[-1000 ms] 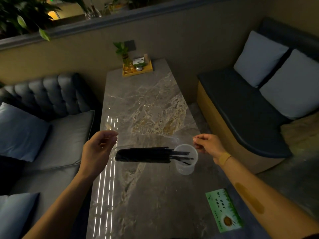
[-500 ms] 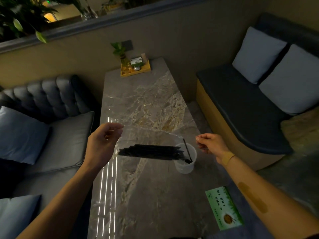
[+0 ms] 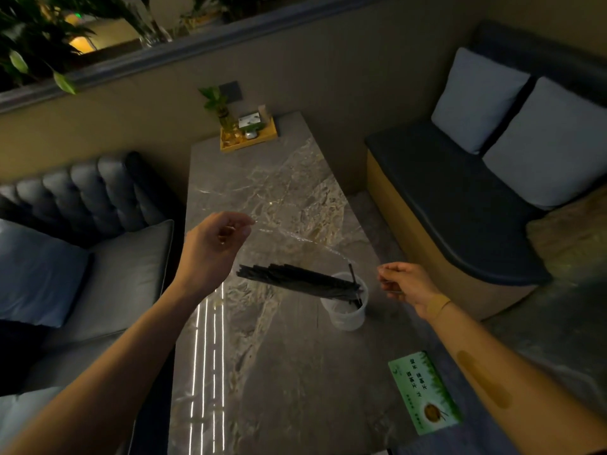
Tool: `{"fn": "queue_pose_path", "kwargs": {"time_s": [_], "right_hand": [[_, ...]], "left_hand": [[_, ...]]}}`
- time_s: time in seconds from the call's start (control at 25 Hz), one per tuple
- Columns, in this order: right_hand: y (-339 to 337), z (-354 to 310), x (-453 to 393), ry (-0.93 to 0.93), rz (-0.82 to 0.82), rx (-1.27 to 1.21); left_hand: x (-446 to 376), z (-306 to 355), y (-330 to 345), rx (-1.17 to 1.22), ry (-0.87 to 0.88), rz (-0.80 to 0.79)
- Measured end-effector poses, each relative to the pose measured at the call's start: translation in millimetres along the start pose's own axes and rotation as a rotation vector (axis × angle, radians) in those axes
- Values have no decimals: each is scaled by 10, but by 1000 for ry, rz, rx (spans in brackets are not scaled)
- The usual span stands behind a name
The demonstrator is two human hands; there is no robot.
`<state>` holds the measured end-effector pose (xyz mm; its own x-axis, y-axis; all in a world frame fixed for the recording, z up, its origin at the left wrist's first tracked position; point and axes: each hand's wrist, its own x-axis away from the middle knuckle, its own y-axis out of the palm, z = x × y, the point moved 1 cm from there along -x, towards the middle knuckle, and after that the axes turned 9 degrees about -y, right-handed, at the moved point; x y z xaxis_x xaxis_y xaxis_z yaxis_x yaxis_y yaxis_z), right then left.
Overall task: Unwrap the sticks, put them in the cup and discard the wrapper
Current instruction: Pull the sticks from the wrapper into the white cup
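A bundle of thin black sticks (image 3: 295, 280) lies in a clear plastic wrapper (image 3: 295, 236), tilted down to the right. Their right ends reach into a translucent plastic cup (image 3: 345, 316) that stands on the marble table (image 3: 279, 372). One stick stands upright in the cup. My left hand (image 3: 213, 247) pinches the wrapper's upper left corner, raised above the table. My right hand (image 3: 407, 284) pinches the wrapper's right end, just right of the cup. The wrapper is stretched between both hands.
A green card (image 3: 423, 392) lies at the table's near right. A yellow tray (image 3: 249, 136) with a small plant and a box sits at the far end. A grey sofa (image 3: 82, 257) flanks the left, a cushioned bench (image 3: 460, 205) the right.
My left hand has risen, so the bundle tilts from level to sloping down into the cup. Sticks have slid toward the cup and one now stands upright in it.
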<state>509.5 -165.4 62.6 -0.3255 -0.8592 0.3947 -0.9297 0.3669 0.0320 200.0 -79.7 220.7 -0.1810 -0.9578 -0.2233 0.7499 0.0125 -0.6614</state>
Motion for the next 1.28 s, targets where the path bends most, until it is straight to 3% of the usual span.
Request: {"fn": "queue_pose_path", "kwargs": {"time_s": [0.28,1.28], "right_hand": [[-26,165,-20,103,-2,-68],[92,195,41,171,-52,-176]], "left_hand": [[-133,394,120,-86,136,-44],[-337,902,136,-26,185,-37]]}}
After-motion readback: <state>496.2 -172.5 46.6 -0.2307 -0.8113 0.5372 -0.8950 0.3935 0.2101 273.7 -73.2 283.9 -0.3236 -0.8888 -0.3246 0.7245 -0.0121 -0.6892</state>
